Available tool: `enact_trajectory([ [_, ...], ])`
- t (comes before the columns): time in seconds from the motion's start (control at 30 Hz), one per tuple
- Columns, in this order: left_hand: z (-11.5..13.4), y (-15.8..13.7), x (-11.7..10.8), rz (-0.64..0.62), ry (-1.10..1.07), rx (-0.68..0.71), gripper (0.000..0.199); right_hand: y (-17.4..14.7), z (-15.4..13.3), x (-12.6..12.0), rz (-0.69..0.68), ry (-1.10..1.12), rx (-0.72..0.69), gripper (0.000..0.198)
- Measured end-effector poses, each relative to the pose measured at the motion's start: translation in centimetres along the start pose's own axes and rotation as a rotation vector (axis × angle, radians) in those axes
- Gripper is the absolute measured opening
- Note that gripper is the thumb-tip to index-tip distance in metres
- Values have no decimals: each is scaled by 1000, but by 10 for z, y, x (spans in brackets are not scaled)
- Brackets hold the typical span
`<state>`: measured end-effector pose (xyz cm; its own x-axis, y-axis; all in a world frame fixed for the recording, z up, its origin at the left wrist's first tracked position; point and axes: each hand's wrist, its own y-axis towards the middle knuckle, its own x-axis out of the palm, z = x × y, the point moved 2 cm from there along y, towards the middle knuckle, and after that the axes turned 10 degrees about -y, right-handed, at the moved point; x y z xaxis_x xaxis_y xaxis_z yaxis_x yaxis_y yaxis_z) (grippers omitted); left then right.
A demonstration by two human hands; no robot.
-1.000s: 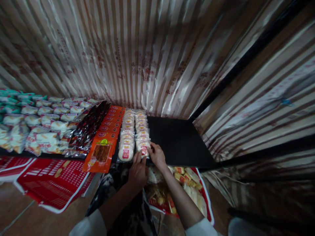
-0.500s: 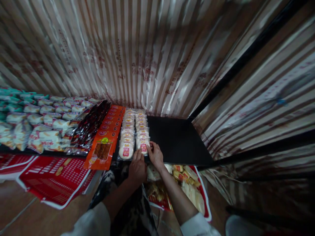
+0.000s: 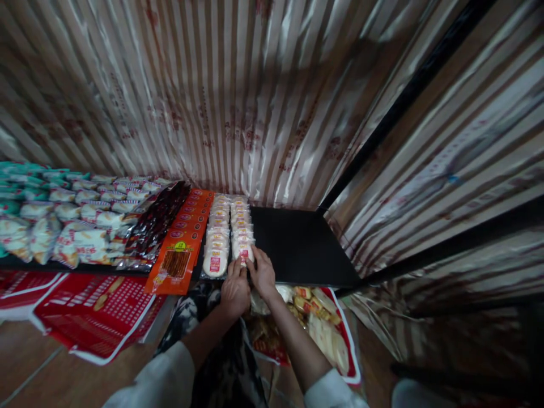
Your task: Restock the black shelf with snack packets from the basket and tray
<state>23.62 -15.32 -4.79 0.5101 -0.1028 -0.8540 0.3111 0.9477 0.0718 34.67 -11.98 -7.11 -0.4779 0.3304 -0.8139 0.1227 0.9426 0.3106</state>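
Two rows of round white cakes in clear wrappers with red and yellow print run from back to front on a black shelf [image 3: 297,243]. At the front end of the right row is a wrapped white cake [image 3: 243,253] with both my hands on it. My left hand [image 3: 236,290] holds its lower front edge with the fingertips. My right hand [image 3: 261,272] grips its right side with thumb and fingers, partly covering it. The front cake of the left row [image 3: 215,263] lies beside them, untouched.
Left of the rows are orange snack packets [image 3: 181,249], dark shiny packets [image 3: 157,226] and several white packets [image 3: 91,241]. Below the shelf stand a red basket [image 3: 85,317] at left and a red basket with a white rim [image 3: 353,357] holding packaged food. Striped sheeting [image 3: 255,85] hangs behind.
The view has shifted slightly, so the shelf's right end sits a little further left. Both hands stay at the front cake of the right row, with little visible movement.
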Motion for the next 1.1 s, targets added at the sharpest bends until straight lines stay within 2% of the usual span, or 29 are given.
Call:
enact_trajectory([
  [0.2, -8, 11, 1, 83, 56, 67, 52, 10, -10, 8, -23, -136, -10, 46],
  [0.33, -17, 6, -1, 298, 78, 160, 46, 14, -14, 9, -41, -179, 4, 47],
  [0.47, -37, -6, -7, 509, 116, 150, 41, 16, -19, 9, -36, -205, 35, 46],
  [0.6, -54, -10, -9, 524, 164, 107, 46, 14, -21, 12, -31, -204, 45, 47],
  [0.73, -60, -4, -6, 530, 183, 81, 48, 13, -18, 12, 5, -209, 28, 49],
  [0.9, -60, 0, -6, 561, 167, 66, 48, 28, -27, 5, 162, -283, -151, 45],
  [1.03, -61, 3, -10, 566, 166, 18, 48, 56, -51, 12, 54, -278, -366, 42],
  [1.1, -63, 5, -11, 567, 164, 10, 49, 71, -65, 19, -1, -313, -418, 41],
])
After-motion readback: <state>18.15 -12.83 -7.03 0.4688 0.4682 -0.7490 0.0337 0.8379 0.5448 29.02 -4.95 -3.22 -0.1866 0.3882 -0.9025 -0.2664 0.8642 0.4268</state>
